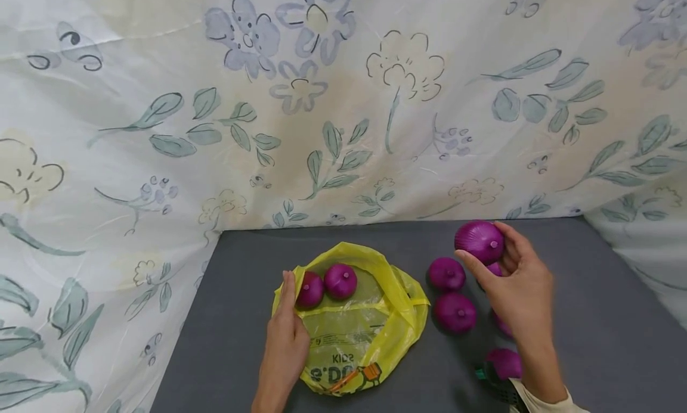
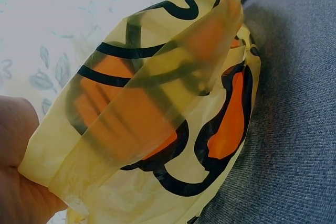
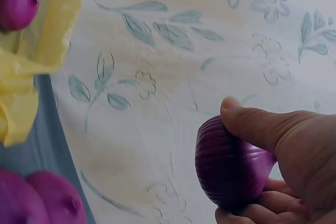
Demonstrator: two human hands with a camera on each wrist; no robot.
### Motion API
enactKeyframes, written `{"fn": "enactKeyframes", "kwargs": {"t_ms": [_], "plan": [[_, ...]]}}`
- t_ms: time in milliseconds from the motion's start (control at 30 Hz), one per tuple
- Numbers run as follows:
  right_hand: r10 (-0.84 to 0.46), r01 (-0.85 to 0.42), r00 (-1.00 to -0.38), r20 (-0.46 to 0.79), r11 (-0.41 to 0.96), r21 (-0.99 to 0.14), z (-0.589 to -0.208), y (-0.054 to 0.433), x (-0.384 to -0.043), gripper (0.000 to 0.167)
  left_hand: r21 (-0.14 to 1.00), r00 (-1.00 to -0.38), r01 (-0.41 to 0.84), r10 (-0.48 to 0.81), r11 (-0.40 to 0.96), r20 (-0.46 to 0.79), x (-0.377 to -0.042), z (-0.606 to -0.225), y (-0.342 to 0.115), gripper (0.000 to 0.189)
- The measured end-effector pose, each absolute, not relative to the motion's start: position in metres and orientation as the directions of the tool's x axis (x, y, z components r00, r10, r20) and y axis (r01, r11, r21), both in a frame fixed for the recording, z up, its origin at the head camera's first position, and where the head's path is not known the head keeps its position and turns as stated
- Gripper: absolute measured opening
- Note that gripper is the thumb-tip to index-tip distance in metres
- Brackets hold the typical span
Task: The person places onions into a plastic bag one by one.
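Note:
A yellow plastic bag [image 1: 343, 323] lies with its mouth spread wide, printed with dark lettering and orange figures. Two purple onions [image 1: 340, 281] sit inside it, at the far left. My left hand [image 1: 284, 341] holds the bag's left rim, and in the left wrist view its film passes between thumb and fingers. To the right, my right hand [image 1: 523, 282] grips another purple onion [image 1: 479, 241] between thumb and fingers, raised above the table. The ribbed side of this held onion [image 3: 226, 161] shows in the right wrist view.
Several more onions [image 1: 455, 312] lie on the dark grey table [image 1: 214, 341] between the bag and my right hand, some partly hidden beneath it. By the right wrist is a purple thing with a green end [image 1: 501, 364]. Flowered cloth [image 1: 322, 133] hangs behind and at the sides.

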State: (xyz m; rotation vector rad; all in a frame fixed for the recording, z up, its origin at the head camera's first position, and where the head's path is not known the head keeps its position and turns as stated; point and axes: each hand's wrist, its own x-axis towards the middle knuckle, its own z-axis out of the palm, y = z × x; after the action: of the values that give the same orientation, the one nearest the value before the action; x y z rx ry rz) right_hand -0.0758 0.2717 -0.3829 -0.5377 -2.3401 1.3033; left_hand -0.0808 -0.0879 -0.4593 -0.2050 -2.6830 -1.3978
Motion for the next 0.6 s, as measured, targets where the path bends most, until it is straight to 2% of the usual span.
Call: {"fn": "enactKeyframes", "kwargs": {"t_ms": [600], "plan": [[0.390, 0.009, -0.898, 0.204, 0.480, -0.877, -0.395, 0.217, -0.090, 0.092, 0.789, -0.981, 0.187, 0.070, 0.585, 0.181, -0.077, -0.461, -0.095, 0.077]]}}
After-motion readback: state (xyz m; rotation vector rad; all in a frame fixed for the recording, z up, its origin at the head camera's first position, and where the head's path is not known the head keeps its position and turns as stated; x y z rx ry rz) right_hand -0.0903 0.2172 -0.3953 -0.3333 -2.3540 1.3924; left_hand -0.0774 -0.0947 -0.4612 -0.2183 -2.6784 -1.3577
